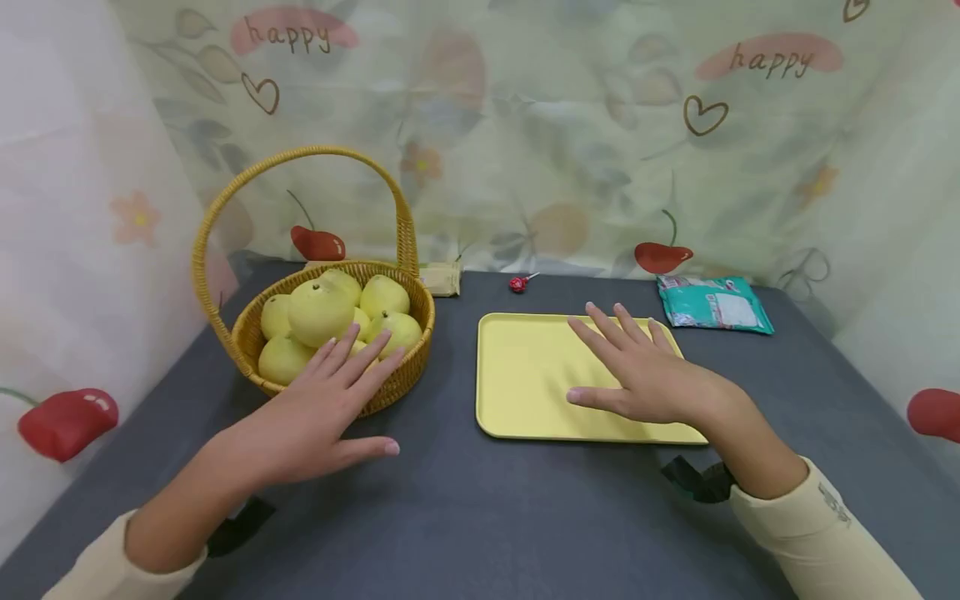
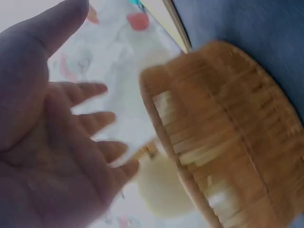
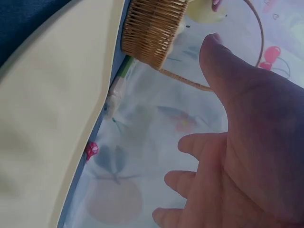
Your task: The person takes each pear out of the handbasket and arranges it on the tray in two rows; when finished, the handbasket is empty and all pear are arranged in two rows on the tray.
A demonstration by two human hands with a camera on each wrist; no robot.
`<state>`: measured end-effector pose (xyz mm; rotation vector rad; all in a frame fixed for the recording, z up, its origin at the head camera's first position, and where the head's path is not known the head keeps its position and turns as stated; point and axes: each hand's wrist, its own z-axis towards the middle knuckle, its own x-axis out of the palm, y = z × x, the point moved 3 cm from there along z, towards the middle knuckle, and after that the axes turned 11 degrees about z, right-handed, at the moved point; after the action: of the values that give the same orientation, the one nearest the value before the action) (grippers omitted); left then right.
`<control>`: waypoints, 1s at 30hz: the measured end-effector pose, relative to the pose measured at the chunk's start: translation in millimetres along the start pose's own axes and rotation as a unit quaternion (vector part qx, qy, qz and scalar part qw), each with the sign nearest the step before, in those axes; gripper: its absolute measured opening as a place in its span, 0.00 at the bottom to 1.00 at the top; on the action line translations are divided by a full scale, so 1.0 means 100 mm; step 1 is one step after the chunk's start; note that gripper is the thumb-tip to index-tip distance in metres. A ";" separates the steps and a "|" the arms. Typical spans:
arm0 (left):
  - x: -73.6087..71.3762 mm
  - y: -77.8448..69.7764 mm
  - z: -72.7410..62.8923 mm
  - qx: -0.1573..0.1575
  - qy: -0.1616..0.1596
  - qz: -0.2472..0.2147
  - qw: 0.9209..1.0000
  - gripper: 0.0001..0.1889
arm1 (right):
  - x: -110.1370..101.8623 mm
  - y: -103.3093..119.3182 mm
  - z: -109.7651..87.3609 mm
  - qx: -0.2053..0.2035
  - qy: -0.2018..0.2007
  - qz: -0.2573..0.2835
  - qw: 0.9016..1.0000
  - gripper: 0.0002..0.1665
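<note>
My left hand (image 1: 307, 425) hovers before the wicker basket (image 1: 408, 379), its fingers spread and straight, overlapping the front rim in the head view. Inside the basket are several pale yellow-green round fruits (image 1: 321, 312), and a tall arched handle rises over them. In the left wrist view the palm (image 2: 52, 156) faces the basket's woven side (image 2: 237, 133) with nothing in it. Over the right part of a flat yellow tray (image 1: 525, 375) my right hand (image 1: 645, 375) is held with fingers spread, holding nothing. The right wrist view shows its bare palm (image 3: 266, 137) beside the tray (image 3: 52, 104).
A red-wrapped lollipop (image 1: 518, 284) lies behind the tray. At the back right is a teal packet (image 1: 716, 304). A beige packet (image 1: 441, 279) sits partly hidden behind the basket. Printed curtains (image 1: 510, 150) enclose the dark tabletop (image 1: 450, 517) at the back and sides.
</note>
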<state>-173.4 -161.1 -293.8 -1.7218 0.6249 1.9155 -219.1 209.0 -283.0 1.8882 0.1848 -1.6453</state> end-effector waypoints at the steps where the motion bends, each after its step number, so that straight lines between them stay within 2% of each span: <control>1: 0.00 0.03 -0.03 0.001 -0.005 -0.001 1.000 0.49 | -0.01 0.01 0.02 -0.001 0.002 -0.002 1.000 0.55; 3: -0.03 0.09 -0.08 0.009 -0.030 -0.009 0.999 0.45 | -0.03 0.03 0.06 -0.003 0.005 -0.002 1.000 0.56; 4: -0.06 0.13 -0.10 0.018 -0.056 -0.013 0.998 0.42 | -0.04 0.04 0.08 -0.002 0.007 0.001 1.000 0.56; 6: -0.13 0.20 -0.14 0.045 -0.138 -0.021 0.989 0.32 | -0.06 0.06 0.12 -0.002 0.010 0.004 1.000 0.56; 7: -0.18 0.24 -0.16 0.062 -0.192 -0.026 0.979 0.26 | -0.06 0.07 0.14 -0.003 0.012 0.007 1.000 0.56; 8: -0.22 0.27 -0.19 0.081 -0.251 -0.033 0.964 0.21 | -0.06 0.07 0.16 -0.004 0.014 0.008 1.000 0.56; 9: -0.27 0.31 -0.22 0.096 -0.312 -0.038 0.944 0.17 | -0.07 0.08 0.18 -0.004 0.017 0.012 1.000 0.56; 10: -0.31 0.34 -0.25 0.106 -0.376 -0.041 0.919 0.16 | -0.07 0.08 0.20 -0.005 0.019 0.017 1.000 0.56; 12: -0.39 0.41 -0.33 0.099 -0.498 -0.037 0.861 0.21 | -0.09 0.08 0.24 -0.006 0.022 0.024 0.999 0.56; 13: -0.42 0.46 -0.37 0.083 -0.550 -0.033 0.830 0.23 | -0.11 0.08 0.26 -0.005 0.023 0.028 0.999 0.56; 14: -0.44 0.51 -0.40 0.055 -0.590 -0.034 0.805 0.27 | -0.12 0.08 0.28 -0.004 0.025 0.033 0.999 0.56; 15: -0.46 0.57 -0.43 0.018 -0.613 -0.036 0.789 0.31 | -0.14 0.08 0.30 -0.002 0.025 0.039 0.999 0.56; 16: -0.46 0.66 -0.46 -0.020 -0.623 -0.048 0.781 0.34 | -0.16 0.08 0.32 -0.002 0.024 0.041 0.999 0.56; 17: -0.46 0.75 -0.48 -0.054 -0.617 -0.067 0.783 0.34 | -0.18 0.07 0.35 -0.002 0.024 0.043 0.999 0.56; 19: -0.46 0.88 -0.49 -0.108 -0.579 -0.122 0.799 0.37 | -0.21 0.07 0.41 -0.004 0.026 0.053 0.998 0.56; 21: -0.41 1.02 -0.50 -0.143 -0.531 -0.173 0.817 0.43 | -0.22 0.08 0.47 -0.009 0.027 0.059 0.998 0.56; 23: -0.30 1.15 -0.49 -0.162 -0.496 -0.212 0.826 0.47 | -0.22 0.09 0.54 -0.013 0.031 0.064 0.997 0.57; 25: -0.17 1.29 -0.47 -0.179 -0.466 -0.231 0.835 0.48 | -0.21 0.13 0.61 -0.017 0.031 0.068 0.997 0.59; 27: -0.02 1.44 -0.46 -0.199 -0.420 -0.244 0.851 0.48 | -0.19 0.18 0.68 -0.021 0.029 0.070 0.997 0.61; 30: 0.15 1.53 -0.44 -0.226 -0.330 -0.265 0.877 0.48 | -0.14 0.25 0.80 -0.033 0.024 0.074 0.996 0.63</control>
<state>-236.7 -306.5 -311.5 -1.1436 -0.5360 2.1173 -277.8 150.7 -264.1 1.8474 0.1146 -1.4802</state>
